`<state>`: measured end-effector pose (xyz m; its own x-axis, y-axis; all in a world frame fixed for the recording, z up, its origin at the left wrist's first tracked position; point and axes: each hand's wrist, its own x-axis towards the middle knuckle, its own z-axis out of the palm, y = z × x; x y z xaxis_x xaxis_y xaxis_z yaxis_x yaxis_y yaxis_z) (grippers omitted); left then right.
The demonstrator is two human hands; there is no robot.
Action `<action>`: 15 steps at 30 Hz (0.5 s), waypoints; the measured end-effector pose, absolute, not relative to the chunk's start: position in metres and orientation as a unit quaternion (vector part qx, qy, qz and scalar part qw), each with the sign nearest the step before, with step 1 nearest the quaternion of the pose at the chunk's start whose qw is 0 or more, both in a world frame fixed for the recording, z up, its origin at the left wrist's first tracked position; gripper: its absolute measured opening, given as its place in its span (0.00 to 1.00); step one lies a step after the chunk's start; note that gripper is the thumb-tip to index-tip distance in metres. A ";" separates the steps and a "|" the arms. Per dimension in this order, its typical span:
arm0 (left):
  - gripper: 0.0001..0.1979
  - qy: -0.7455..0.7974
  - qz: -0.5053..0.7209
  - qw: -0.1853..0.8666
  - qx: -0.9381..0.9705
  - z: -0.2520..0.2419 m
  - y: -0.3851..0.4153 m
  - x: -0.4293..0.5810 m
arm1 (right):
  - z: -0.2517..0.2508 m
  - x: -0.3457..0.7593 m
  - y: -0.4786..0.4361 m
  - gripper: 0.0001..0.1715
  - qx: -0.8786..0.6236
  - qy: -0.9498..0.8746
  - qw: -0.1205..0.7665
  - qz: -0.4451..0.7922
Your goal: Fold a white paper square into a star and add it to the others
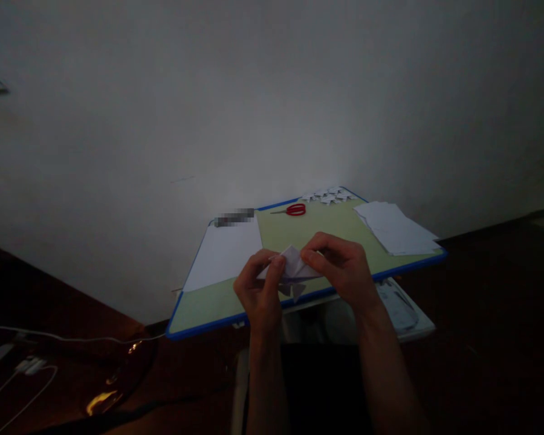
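Observation:
A small piece of folded white paper (292, 262) is held up over the front edge of the table, with creased flaps and pointed ends hanging below. My left hand (262, 289) pinches its left side between thumb and fingers. On the other side, my right hand (340, 266) grips the paper's right part with thumb and forefinger. Beyond the hands lies a pair of scissors (294, 209) with red handles, blades pointing left. Several small folded white paper pieces (329, 196) sit at the table's far corner.
The pale green table (317, 226) has a blue rim and stands against a grey wall (272, 109). White sheets (390, 226) are stacked on its right, and another white sheet (226, 257) covers the left. A white cable (86, 339) runs at lower left.

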<state>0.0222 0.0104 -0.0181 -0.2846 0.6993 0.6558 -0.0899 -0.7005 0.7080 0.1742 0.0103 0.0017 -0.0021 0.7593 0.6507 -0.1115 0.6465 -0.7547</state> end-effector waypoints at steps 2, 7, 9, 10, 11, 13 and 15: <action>0.10 0.299 0.748 0.270 0.527 -0.019 0.012 0.022 | 0.002 0.175 0.010 0.09 -0.276 -0.641 0.656 0.289; 0.11 0.299 0.722 0.335 0.526 -0.020 0.015 0.024 | 0.002 0.176 0.011 0.08 -0.310 -0.642 0.670 0.206; 0.10 0.296 0.710 0.362 0.526 -0.019 0.015 0.025 | 0.001 0.175 0.013 0.07 -0.310 -0.636 0.676 0.206; 0.10 0.301 0.706 0.368 0.525 -0.018 0.014 0.025 | 0.001 0.175 0.014 0.07 -0.308 -0.635 0.677 0.211; 0.10 0.309 0.704 0.367 0.523 -0.018 0.014 0.025 | 0.000 0.175 0.015 0.07 -0.304 -0.634 0.677 0.219; 0.11 0.324 0.705 0.359 0.520 -0.017 0.014 0.024 | -0.002 0.175 0.016 0.03 -0.291 -0.635 0.671 0.247; 0.12 0.330 0.706 0.348 0.520 -0.017 0.014 0.022 | -0.005 0.175 0.017 0.05 -0.274 -0.639 0.662 0.281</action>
